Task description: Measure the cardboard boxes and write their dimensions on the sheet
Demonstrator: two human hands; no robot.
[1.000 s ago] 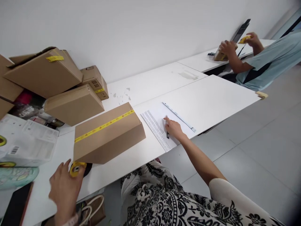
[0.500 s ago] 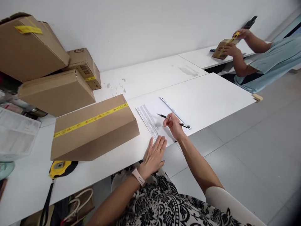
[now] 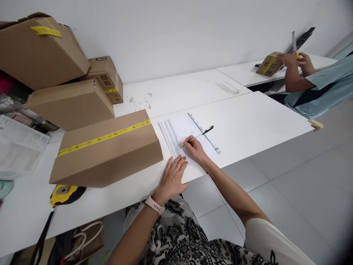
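Nearest the viewer is the lap of a person in black-and-white patterned clothing (image 3: 190,246), seated or standing at the edge of a white table (image 3: 242,117). The left forearm comes in from below, a pale pink wristwatch (image 3: 154,205) on it; the left hand (image 3: 172,176) lies palm down, grasping nothing, its fingers straight and close together, fingertips resting on the near edge of a printed sheet (image 3: 184,127). Off to the left, a yellow and black tape measure (image 3: 64,194) with a dark strap rests just in front of a taped cardboard box (image 3: 107,143). Right of that box lies the sheet, small print in columns down its left side, a narrow pale blue strip (image 3: 204,133) along its right. The right hand (image 3: 194,150) is over the sheet, fingers pinched on a slim black pen (image 3: 207,130), the tip aimed at the columns; whether it touches paper cannot be told. The step in hand appears to be writing or marking, and the next stroke would call for a steady sheet and a carefully placed tip. Farther back at left, more cartons (image 3: 71,105) are stacked; at far right, a co-worker in light blue (image 3: 325,82) handles a small taped box (image 3: 269,65).
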